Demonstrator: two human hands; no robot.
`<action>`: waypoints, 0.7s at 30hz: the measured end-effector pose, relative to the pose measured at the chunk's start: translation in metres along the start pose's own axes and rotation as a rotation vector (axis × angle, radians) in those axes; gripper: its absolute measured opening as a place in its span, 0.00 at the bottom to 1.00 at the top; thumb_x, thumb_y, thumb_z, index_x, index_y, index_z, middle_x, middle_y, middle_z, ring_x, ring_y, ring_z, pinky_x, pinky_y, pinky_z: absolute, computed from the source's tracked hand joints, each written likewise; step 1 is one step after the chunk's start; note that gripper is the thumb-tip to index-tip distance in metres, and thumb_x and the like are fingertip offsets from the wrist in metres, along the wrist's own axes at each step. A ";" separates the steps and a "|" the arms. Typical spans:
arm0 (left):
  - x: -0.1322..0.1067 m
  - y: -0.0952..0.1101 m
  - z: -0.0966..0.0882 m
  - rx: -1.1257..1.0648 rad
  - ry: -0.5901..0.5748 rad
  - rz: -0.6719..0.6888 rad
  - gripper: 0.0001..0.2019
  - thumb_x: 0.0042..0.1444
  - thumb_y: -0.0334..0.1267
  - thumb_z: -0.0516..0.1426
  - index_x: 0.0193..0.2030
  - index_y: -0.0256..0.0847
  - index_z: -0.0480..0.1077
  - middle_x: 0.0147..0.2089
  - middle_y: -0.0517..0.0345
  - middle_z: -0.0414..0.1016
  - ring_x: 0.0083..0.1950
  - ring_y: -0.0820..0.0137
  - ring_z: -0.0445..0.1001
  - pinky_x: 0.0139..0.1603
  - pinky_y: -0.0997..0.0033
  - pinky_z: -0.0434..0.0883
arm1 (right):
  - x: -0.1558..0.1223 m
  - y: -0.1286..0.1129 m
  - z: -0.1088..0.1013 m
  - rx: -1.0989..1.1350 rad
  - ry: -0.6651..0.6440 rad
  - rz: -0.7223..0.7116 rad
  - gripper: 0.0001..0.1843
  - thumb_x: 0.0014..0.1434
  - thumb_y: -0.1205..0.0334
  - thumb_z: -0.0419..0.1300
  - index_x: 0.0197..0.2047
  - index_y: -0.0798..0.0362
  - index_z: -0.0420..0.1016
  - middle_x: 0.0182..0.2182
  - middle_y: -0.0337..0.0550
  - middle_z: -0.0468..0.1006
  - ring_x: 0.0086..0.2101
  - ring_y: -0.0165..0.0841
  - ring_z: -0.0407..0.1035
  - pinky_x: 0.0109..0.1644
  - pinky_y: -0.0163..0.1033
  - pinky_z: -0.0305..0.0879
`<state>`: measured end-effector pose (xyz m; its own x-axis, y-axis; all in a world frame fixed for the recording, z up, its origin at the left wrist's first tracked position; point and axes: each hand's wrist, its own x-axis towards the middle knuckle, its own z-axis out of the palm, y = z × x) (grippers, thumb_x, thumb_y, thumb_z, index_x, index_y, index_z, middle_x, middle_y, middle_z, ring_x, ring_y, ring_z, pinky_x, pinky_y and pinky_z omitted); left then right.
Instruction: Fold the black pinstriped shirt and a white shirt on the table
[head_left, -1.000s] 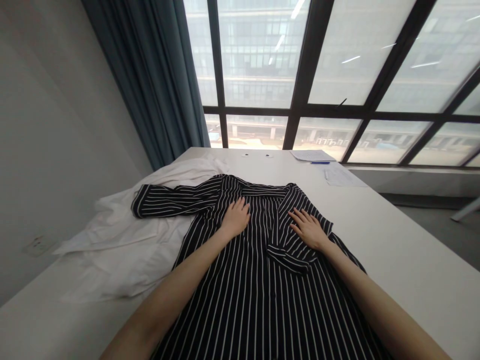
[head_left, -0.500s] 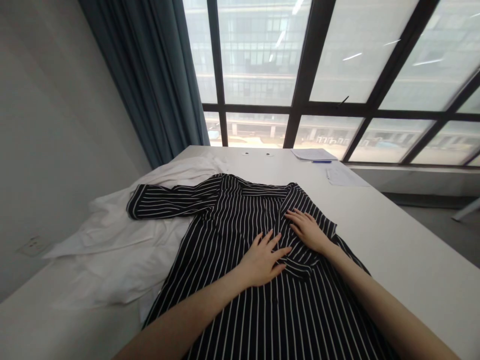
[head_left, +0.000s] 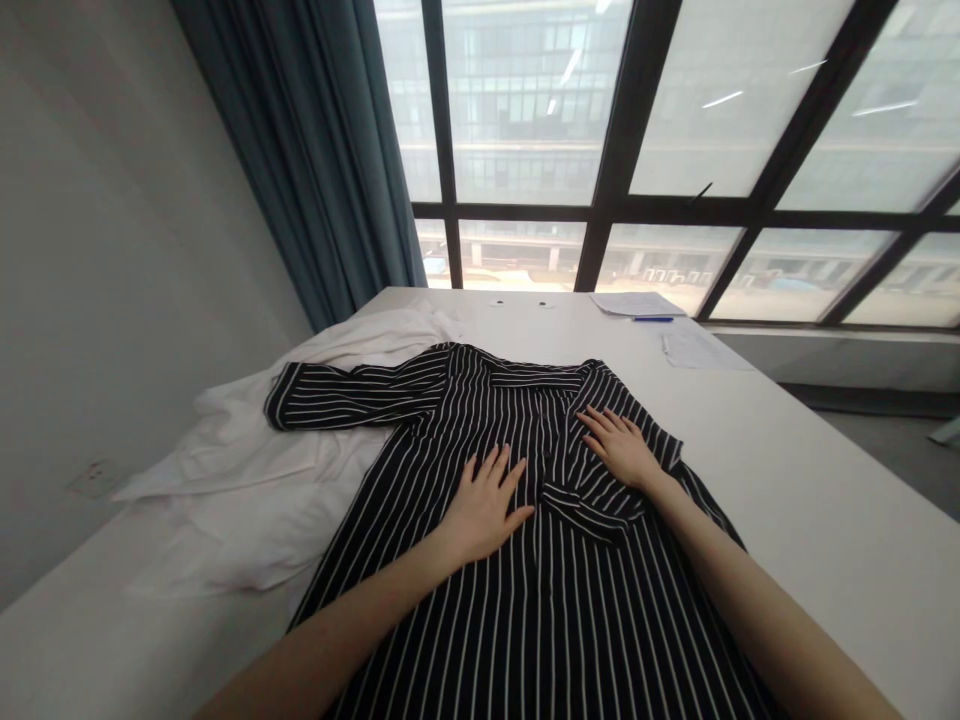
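Observation:
A black shirt with white stripes (head_left: 465, 620) lies spread on the white table (head_left: 817, 520), its collar end toward the window. The sleeve on the left (head_left: 352, 395) stretches out sideways over white cloth. On the right, the other sleeve (head_left: 589, 515) is folded inward across the shirt's front, its cuff near the middle. My right hand (head_left: 621, 447) rests flat on that folded part, fingers spread. My left hand (head_left: 484, 505) lies on the shirt body just left of the cuff, fingers apart, holding nothing.
Crumpled white cloth (head_left: 247, 500) covers the table's left side, partly beneath the striped sleeve. Papers (head_left: 637, 304) and a blue pen (head_left: 652, 319) lie at the far right, with another sheet (head_left: 701, 350) closer. A blue curtain (head_left: 322, 170) and a large window stand behind.
My left hand has shifted left across the shirt, off the folded sleeve's cuff, which now shows more fully. My right hand stays on the folded sleeve. The view has shifted slightly.

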<state>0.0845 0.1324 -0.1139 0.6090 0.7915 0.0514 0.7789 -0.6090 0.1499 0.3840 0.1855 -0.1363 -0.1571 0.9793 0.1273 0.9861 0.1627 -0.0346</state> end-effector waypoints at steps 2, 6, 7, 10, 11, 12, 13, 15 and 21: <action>0.005 -0.009 -0.006 0.005 0.020 0.020 0.28 0.67 0.54 0.44 0.68 0.42 0.58 0.71 0.45 0.56 0.72 0.52 0.52 0.68 0.41 0.53 | 0.000 0.000 0.000 -0.001 -0.001 -0.002 0.29 0.68 0.47 0.40 0.70 0.42 0.55 0.70 0.38 0.54 0.67 0.44 0.47 0.68 0.56 0.46; 0.047 -0.028 -0.017 0.039 0.118 -0.037 0.21 0.69 0.44 0.44 0.62 0.41 0.67 0.65 0.51 0.67 0.69 0.63 0.59 0.70 0.58 0.54 | 0.000 0.000 0.000 0.000 0.004 -0.002 0.29 0.68 0.47 0.40 0.70 0.41 0.55 0.70 0.39 0.53 0.67 0.44 0.47 0.68 0.57 0.46; 0.061 -0.034 -0.018 0.050 0.124 -0.066 0.22 0.68 0.43 0.44 0.63 0.40 0.65 0.67 0.50 0.64 0.70 0.63 0.57 0.70 0.60 0.53 | 0.000 0.000 0.000 -0.001 0.004 -0.002 0.29 0.68 0.47 0.40 0.70 0.41 0.55 0.70 0.39 0.53 0.67 0.44 0.47 0.68 0.57 0.46; 0.095 -0.062 -0.017 0.079 0.108 -0.185 0.26 0.67 0.46 0.45 0.67 0.35 0.59 0.70 0.41 0.56 0.72 0.54 0.53 0.70 0.49 0.50 | 0.000 0.000 -0.002 -0.005 0.001 -0.005 0.29 0.69 0.47 0.40 0.70 0.41 0.55 0.70 0.38 0.54 0.67 0.44 0.48 0.67 0.56 0.47; 0.102 -0.073 -0.016 0.084 0.092 -0.215 0.27 0.67 0.48 0.46 0.68 0.36 0.58 0.71 0.40 0.55 0.72 0.52 0.52 0.69 0.45 0.49 | 0.000 0.000 -0.002 -0.007 0.000 -0.007 0.29 0.69 0.47 0.40 0.70 0.41 0.55 0.70 0.38 0.54 0.67 0.44 0.47 0.67 0.56 0.47; 0.107 -0.084 -0.015 0.087 0.074 -0.233 0.28 0.67 0.50 0.46 0.68 0.37 0.58 0.71 0.40 0.55 0.72 0.52 0.52 0.69 0.44 0.49 | 0.000 -0.001 -0.002 -0.009 -0.002 -0.011 0.29 0.69 0.47 0.40 0.70 0.41 0.55 0.70 0.37 0.53 0.67 0.43 0.47 0.68 0.55 0.47; 0.111 -0.094 -0.015 0.088 0.055 -0.240 0.28 0.67 0.52 0.45 0.68 0.39 0.57 0.71 0.41 0.55 0.72 0.53 0.52 0.69 0.44 0.49 | 0.000 -0.001 -0.002 -0.010 -0.003 -0.015 0.29 0.69 0.47 0.40 0.70 0.41 0.55 0.70 0.37 0.53 0.67 0.43 0.47 0.68 0.55 0.47; 0.114 -0.111 -0.018 0.087 0.024 -0.235 0.26 0.68 0.50 0.45 0.68 0.41 0.58 0.71 0.44 0.55 0.72 0.56 0.52 0.70 0.48 0.49 | 0.000 -0.001 -0.002 -0.011 -0.003 -0.020 0.29 0.69 0.47 0.40 0.70 0.41 0.55 0.70 0.36 0.53 0.68 0.43 0.47 0.68 0.54 0.47; 0.120 -0.098 -0.017 0.082 0.040 -0.299 0.22 0.68 0.37 0.42 0.66 0.38 0.60 0.72 0.41 0.54 0.73 0.56 0.51 0.70 0.45 0.47 | 0.000 -0.001 -0.001 -0.005 0.006 -0.021 0.29 0.68 0.48 0.41 0.70 0.41 0.55 0.69 0.37 0.54 0.67 0.43 0.47 0.67 0.55 0.48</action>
<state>0.0785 0.2882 -0.1059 0.3462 0.9365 0.0560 0.9330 -0.3499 0.0840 0.3835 0.1855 -0.1355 -0.1774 0.9750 0.1341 0.9828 0.1826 -0.0270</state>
